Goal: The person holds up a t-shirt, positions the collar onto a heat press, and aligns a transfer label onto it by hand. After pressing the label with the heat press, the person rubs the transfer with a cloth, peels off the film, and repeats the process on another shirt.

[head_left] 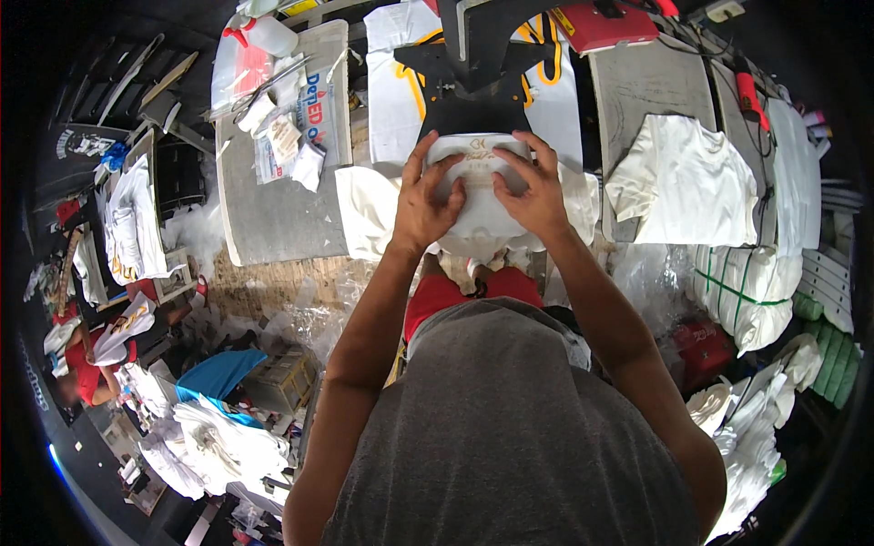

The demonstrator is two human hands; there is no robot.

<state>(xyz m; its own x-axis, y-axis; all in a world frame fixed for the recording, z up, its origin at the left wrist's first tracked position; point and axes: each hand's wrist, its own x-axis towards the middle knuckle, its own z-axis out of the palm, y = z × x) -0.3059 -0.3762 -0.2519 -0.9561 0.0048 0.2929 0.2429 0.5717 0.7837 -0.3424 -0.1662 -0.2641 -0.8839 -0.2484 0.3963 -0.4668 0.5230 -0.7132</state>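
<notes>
Straight ahead of me, a white panel (480, 202) with a small gold print near its far edge lies over white fabric (369, 211). My left hand (428, 197) rests on its left side, fingers spread toward the print and thumb turned inward. On the opposite side my right hand (533, 195) mirrors it, index finger by the print and thumb inward. Neither hand is closed around anything. Whether the panel is a film or part of the garment, I cannot tell. A black press (473, 102) stands just beyond the panel.
Grey boards flank me; the left one (241, 173) carries scissors, a spray bottle and small printed pieces. A white T-shirt (687, 177) lies on the right board, near a red-handled tool (748, 94). Shirt piles (223, 441) and a person in red (86, 364) are at lower left.
</notes>
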